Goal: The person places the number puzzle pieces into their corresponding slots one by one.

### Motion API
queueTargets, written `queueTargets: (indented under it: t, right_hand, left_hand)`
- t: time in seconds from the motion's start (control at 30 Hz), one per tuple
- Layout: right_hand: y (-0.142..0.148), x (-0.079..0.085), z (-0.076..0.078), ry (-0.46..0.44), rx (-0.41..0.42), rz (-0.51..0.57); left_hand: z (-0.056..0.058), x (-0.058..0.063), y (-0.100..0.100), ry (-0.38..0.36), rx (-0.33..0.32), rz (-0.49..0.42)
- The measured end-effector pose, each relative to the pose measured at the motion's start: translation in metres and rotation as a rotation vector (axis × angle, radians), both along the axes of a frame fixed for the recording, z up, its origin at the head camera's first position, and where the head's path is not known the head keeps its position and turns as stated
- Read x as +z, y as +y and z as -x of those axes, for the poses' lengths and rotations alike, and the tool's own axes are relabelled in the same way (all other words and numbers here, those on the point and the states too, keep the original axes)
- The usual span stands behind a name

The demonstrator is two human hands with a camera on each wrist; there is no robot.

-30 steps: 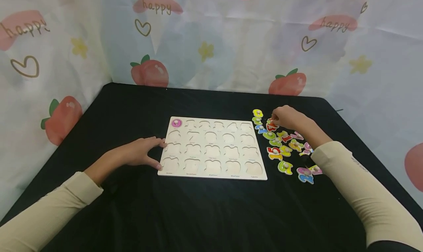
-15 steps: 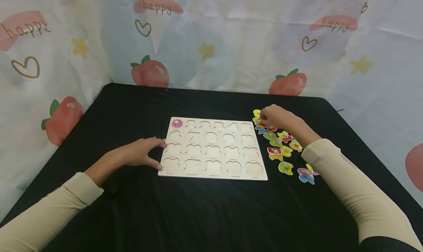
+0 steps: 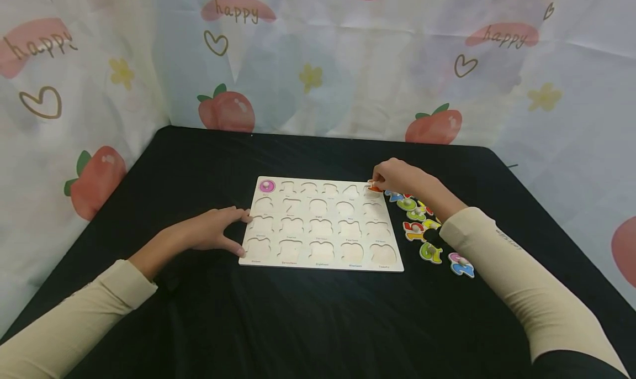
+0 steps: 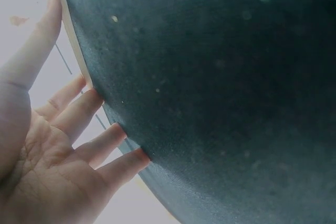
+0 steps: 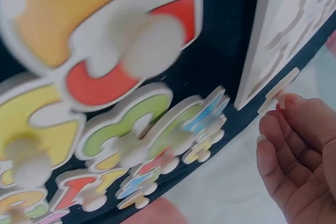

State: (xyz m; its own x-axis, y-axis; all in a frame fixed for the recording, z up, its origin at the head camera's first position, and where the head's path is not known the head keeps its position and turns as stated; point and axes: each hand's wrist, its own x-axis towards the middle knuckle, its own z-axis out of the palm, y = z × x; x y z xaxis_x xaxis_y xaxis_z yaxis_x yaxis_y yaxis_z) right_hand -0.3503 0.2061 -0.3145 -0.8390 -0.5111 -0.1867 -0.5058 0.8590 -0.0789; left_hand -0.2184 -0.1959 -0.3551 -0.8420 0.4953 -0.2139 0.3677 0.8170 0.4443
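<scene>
Watching from afar, I see the right hand (image 3: 401, 177), its fingers (image 5: 294, 104) pinching a red-orange number piece (image 3: 374, 187) by its knob (image 5: 282, 101) at the far right corner of the pale board (image 3: 305, 224); I cannot tell whether they touch. The left hand (image 3: 212, 230), thumb and fingers spread apart, touches the board's left edge. Loose pieces (image 3: 414, 231) lie to the right on the black tabletop (image 3: 298, 324).

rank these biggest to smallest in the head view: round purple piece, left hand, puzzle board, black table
As they look there:
1. black table
2. puzzle board
3. left hand
4. round purple piece
</scene>
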Motion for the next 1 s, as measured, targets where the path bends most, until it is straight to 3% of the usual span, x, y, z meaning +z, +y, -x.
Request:
queueTargets:
  t: [1.0]
  right_hand:
    - [-0.049, -0.004, 0.000, -0.003, 0.109, 0.030]
  left_hand:
    - [0.000, 0.001, 0.000, -0.006, 0.018, 0.003]
